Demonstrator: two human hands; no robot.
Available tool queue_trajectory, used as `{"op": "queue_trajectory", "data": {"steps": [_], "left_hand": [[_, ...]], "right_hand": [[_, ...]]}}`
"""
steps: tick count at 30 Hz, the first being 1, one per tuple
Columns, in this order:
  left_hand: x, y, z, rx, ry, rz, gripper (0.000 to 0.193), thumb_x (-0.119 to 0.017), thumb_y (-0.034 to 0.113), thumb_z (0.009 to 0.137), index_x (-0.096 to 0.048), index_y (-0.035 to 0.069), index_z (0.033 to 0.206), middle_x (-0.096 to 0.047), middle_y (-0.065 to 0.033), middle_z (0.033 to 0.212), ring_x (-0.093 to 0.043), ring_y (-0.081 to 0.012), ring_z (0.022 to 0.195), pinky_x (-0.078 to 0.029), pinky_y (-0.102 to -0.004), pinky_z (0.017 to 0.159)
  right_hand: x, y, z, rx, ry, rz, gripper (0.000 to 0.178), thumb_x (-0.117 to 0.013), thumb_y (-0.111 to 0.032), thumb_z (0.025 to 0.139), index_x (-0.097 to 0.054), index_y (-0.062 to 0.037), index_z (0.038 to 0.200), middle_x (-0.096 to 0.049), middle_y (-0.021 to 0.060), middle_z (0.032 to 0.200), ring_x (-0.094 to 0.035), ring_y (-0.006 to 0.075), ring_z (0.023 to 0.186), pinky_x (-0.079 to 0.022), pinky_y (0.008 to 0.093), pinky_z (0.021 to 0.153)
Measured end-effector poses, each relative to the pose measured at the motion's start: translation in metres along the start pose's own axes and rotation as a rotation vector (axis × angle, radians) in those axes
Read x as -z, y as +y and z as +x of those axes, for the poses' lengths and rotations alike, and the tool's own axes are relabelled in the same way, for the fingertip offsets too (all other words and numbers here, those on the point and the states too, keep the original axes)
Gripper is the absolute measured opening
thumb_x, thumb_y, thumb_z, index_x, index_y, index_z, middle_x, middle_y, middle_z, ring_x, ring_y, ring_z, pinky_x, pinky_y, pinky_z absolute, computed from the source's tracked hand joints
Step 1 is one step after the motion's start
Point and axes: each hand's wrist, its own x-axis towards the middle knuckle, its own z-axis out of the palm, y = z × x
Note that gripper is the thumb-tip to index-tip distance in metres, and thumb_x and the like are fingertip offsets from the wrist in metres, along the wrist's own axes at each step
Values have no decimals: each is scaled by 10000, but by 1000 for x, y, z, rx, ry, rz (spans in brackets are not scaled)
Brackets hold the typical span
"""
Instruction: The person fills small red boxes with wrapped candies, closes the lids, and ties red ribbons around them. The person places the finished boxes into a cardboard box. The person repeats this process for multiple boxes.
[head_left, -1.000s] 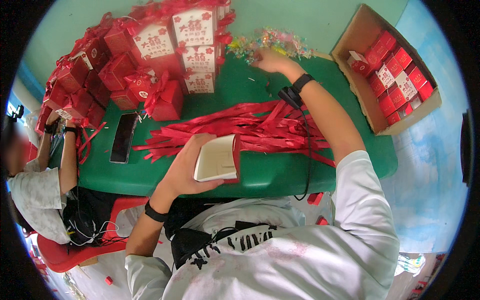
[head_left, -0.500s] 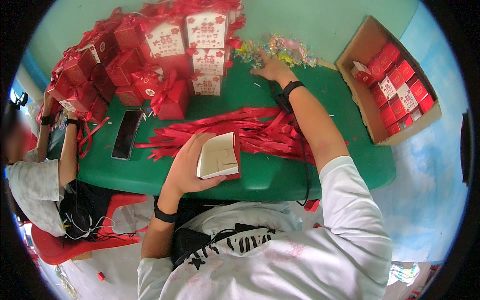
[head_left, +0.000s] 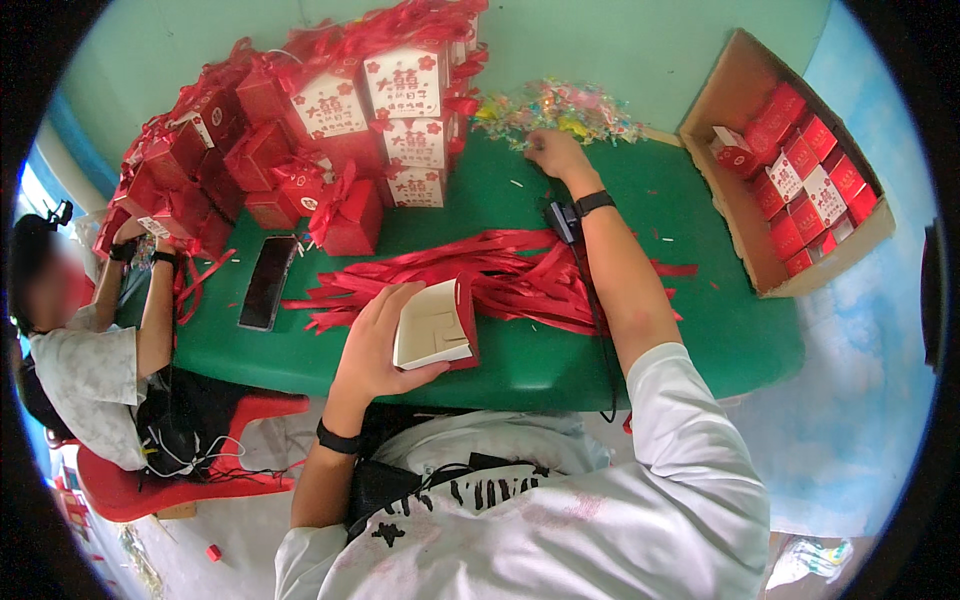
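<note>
My left hand [head_left: 372, 348] is wrapped round a small gift box [head_left: 437, 328], red outside and cream inside, tilted with its open top facing me. Its inside shows folded flaps and nothing else. At the far side of the table, my right hand [head_left: 556, 156] is closed, fingers curled, at the near edge of a heap of wrapped candies [head_left: 585, 108] in shiny, many-coloured wrappers. Whatever its fingers hold is hidden. Between my arms lies a bundle of red ribbons [head_left: 520, 275].
Finished-looking red boxes with ribbons [head_left: 345, 215] are stacked at the back left, beside a phone [head_left: 267, 283]. A carton [head_left: 706, 150] of red boxes stands at the right. A co-worker [head_left: 95, 370] sits at the left. A black cable [head_left: 597, 310] hangs from my right wrist.
My right hand has drawn back slightly from the candy heap, and its reaching fingers have curled in. My left hand keeps hold of the gift box. The whole view has shifted slightly.
</note>
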Motion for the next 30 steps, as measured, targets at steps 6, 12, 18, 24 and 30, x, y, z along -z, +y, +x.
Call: {"op": "queue_trajectory", "data": {"steps": [6,12,18,24,30], "left_hand": [[-6,-6,-3,-2,-3,-19,928,-926,353,635,-567,-4,1413,-650,-240,1305,-643,-460,1181,-523,-506,1019],[-8,-8,-6,33,4,-14,963,-926,372,625,-550,-10,1425,-648,-245,1315,-643,-461,1190,-522,-511,1028],[-9,-9,-5,19,18,-21,957,-926,381,635,-554,-9,1426,-654,-244,1309,-642,-463,1195,-521,-514,1036],[-7,-7,-4,-35,29,19,931,-923,372,644,-570,-17,1412,-666,-240,1274,-648,-457,1175,-525,-506,1025],[-6,-4,-2,28,20,-52,921,-925,361,644,-571,-26,1402,-664,-239,1248,-654,-451,1144,-531,-493,1002]], "right_hand": [[-3,23,5,-40,54,-69,387,-770,-260,902,-757,-130,1267,-788,185,1106,-746,389,1040,-583,463,927],[-3,20,-6,62,57,16,244,-724,-263,897,-802,-137,1090,-771,195,1068,-730,434,1011,-587,525,922],[3,24,-10,71,80,140,321,-772,-329,890,-807,-148,1154,-784,176,1101,-757,374,1022,-591,475,923],[59,18,8,32,95,380,338,-768,-392,953,-805,-156,1192,-803,109,1114,-757,277,982,-581,415,869],[159,-86,-36,372,-50,714,311,-783,-277,981,-778,-125,1253,-752,-15,1051,-654,92,883,-529,287,761]]}}
